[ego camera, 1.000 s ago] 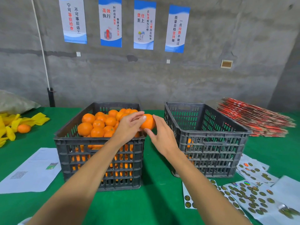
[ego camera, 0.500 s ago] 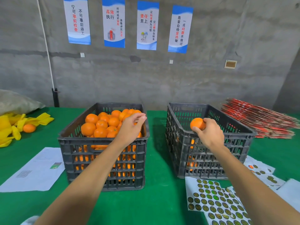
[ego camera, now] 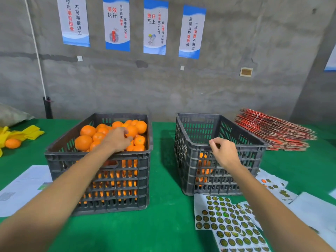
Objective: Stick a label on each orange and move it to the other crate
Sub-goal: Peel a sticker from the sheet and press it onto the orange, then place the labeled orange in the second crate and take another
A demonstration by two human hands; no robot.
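Observation:
The left grey crate (ego camera: 60,153) is piled with oranges (ego camera: 83,142). My left hand (ego camera: 117,140) lies down on the pile near its right side, fingers curled over an orange that is mostly hidden under the palm. The right grey crate (ego camera: 258,145) holds a few oranges (ego camera: 203,161), seen through its slats at the bottom. My right hand (ego camera: 224,151) hovers over that crate's near rim with loosely curled fingers and holds nothing. Sheets of round labels (ego camera: 223,219) lie on the green table in front of the right crate.
A loose orange (ego camera: 12,143) sits by yellow cloths (ego camera: 27,133) at far left. White papers (ego camera: 23,186) lie left of the crates. A stack of red flat cartons (ego camera: 272,133) is at back right. More label sheets (ego camera: 272,184) lie at right.
My right hand carried the orange over the right crate and no longer holds it. My left hand dropped from above the left crate onto the orange pile.

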